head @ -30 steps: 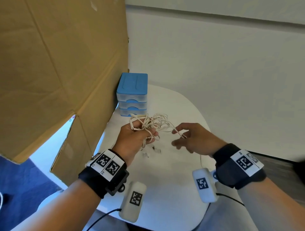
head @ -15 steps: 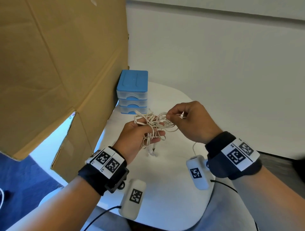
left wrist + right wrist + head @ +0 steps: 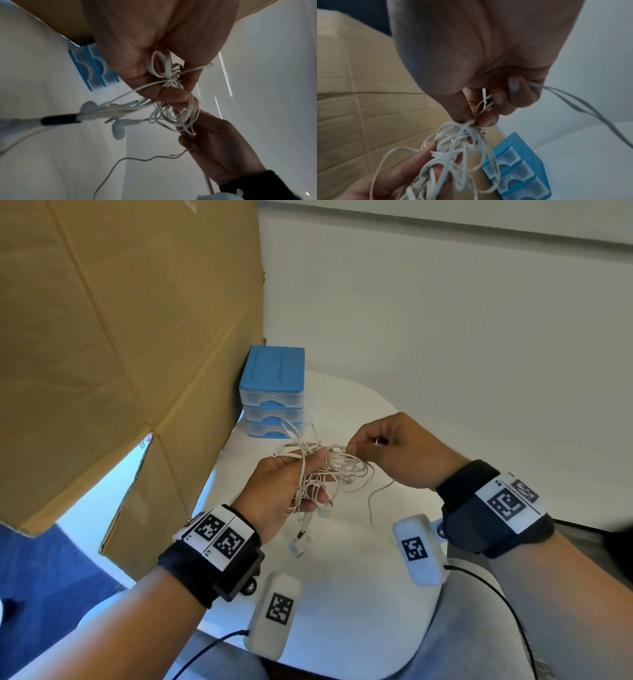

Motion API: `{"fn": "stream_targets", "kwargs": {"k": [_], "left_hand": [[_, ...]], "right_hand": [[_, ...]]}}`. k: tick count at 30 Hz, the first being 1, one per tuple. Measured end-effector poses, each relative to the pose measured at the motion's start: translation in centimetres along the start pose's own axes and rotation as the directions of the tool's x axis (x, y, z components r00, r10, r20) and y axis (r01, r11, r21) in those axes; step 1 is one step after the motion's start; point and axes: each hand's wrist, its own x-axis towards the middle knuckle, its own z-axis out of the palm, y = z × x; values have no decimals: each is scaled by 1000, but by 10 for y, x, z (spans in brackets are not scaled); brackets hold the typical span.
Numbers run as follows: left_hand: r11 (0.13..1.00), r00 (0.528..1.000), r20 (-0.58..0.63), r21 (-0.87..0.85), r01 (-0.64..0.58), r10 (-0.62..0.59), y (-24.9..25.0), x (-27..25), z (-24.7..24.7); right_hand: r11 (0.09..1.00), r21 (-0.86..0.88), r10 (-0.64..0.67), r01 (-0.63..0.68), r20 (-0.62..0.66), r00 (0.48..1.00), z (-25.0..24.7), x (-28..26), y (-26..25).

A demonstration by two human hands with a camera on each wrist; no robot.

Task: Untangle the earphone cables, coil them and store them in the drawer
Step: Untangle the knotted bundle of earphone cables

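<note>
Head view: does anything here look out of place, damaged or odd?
Only the expected mess: the earphone cables are a knotted clump held above the table by the left hand, while the right hand pinches a strand. The drawer unit stands upright, drawers closed.

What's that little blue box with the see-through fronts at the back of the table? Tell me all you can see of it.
The drawer unit is a small plastic box with a blue lid and frame and three clear drawers stacked one above another, each with a scooped finger notch. All three look closed. It stands upright on the white table, against the cardboard sheet. Neither hand touches it; whether it holds anything cannot be told.
</note>
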Motion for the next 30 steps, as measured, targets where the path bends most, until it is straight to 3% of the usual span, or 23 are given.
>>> {"fn": "stream_targets", "kwargs": {"k": [5, 16, 23, 26, 30], "left_hand": [[999, 999, -31, 30, 17, -16, 0, 1, 2], [998, 983, -177, 60, -37, 47, 0, 0, 3], [979, 959, -225, 154, -137, 170, -4, -1, 8], [974, 952, -239, 164, -154, 191, -4, -1, 8], [969, 948, -243, 184, -163, 206, -6, 1, 4]], "right_hand": [[995, 86, 49, -55, 70, 996, -1, -2, 5], [986, 141, -75, 89, -99, 992, 11, -8, -8], [988, 37, -141, 152, -200, 970, 30, -15, -13], [984, -37, -179, 175, -190, 965, 41, -15, -15], [989, -122, -98, 86, -95, 991, 39, -9, -14]]}}
